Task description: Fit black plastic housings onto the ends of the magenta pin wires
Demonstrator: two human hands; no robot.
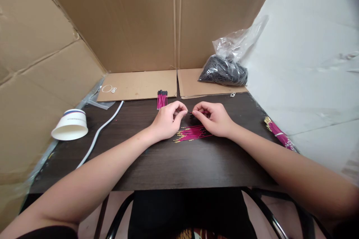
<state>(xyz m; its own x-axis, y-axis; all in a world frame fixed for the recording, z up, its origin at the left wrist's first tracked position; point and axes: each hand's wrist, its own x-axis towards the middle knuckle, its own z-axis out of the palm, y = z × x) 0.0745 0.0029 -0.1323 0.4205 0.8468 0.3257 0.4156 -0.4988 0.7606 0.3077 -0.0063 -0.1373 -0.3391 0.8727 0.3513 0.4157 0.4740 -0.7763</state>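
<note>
My left hand [168, 118] and my right hand [213, 117] rest on the dark table [168, 164], fingertips pinched and almost meeting. Between them the right hand pinches a thin pink wire [191, 112]; what the left fingers hold is too small to make out. Just below the hands lies a loose pile of pink wires with gold tips [192, 133]. A neat bundle of pink wires with black caps [162, 99] lies behind my left hand.
A clear plastic bag of small black parts [224, 70] sits at the back right. More pink wires [279, 134] lie at the table's right edge. An overturned paper cup [70, 125] and a white cable [98, 134] are on the left. Cardboard walls surround the table.
</note>
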